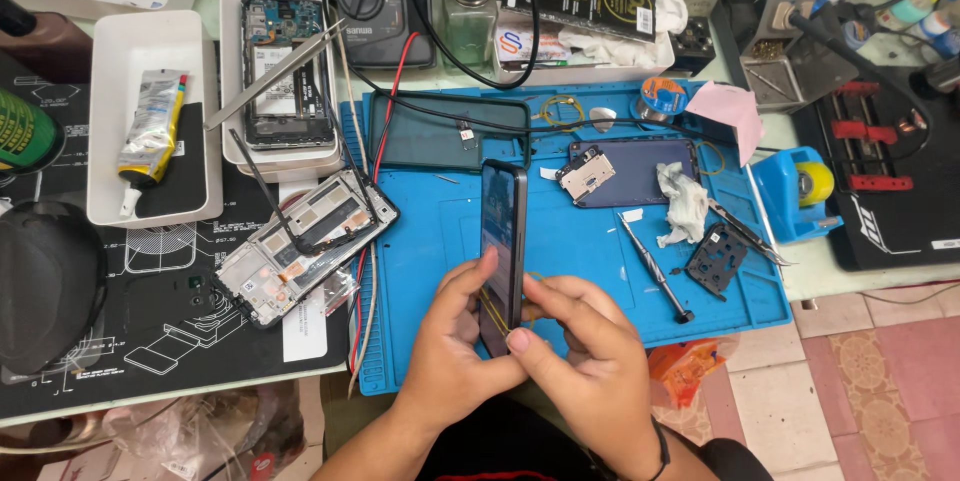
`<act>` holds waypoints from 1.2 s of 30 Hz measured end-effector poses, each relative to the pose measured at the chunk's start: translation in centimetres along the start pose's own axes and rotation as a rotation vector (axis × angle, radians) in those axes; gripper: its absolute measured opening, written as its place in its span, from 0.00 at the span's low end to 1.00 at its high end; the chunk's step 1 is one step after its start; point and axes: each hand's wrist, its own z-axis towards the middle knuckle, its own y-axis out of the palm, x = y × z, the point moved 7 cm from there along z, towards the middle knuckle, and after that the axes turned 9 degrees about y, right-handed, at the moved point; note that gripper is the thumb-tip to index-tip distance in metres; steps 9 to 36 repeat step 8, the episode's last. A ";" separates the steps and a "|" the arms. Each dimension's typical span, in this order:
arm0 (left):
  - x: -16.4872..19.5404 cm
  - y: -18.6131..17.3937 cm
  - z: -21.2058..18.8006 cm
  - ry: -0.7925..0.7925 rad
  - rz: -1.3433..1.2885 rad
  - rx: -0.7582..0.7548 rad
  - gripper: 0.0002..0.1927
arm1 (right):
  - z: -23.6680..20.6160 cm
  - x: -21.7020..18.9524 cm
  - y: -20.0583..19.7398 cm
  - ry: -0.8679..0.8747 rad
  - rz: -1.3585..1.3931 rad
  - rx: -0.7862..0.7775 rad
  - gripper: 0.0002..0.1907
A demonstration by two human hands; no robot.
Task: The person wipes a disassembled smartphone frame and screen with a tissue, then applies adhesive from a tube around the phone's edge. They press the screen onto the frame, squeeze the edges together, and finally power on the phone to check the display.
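Phone (pixel 502 231) stands edgewise over blue mat (pixel 440 241) — left hand (pixel 455 341), right hand (pixel 580 346) both grasping it.

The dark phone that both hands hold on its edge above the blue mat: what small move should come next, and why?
Probably lay the dark phone flat on the blue mat. It stands on its long edge, pinched only by the fingertips of the left hand and the right hand, and something yellowish shows at its lower edge. Flat, it would lie steadier, and the screwdriver lies close by.

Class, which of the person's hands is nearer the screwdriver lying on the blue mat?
Right. The right hand sits just left of the screwdriver; the left hand is farther, beyond the phone.
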 end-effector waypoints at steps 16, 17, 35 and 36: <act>1.5 0.7 0.1 0.032 0.526 -0.034 0.51 | -0.9 0.3 -0.3 -0.036 -0.154 0.227 0.25; 1.5 0.7 0.1 0.032 0.526 -0.034 0.51 | -0.9 0.3 -0.3 -0.036 -0.154 0.227 0.25; 1.5 0.7 0.1 0.032 0.526 -0.034 0.51 | -0.9 0.3 -0.3 -0.036 -0.154 0.227 0.25; 1.5 0.7 0.1 0.032 0.526 -0.034 0.51 | -0.9 0.3 -0.3 -0.036 -0.154 0.227 0.25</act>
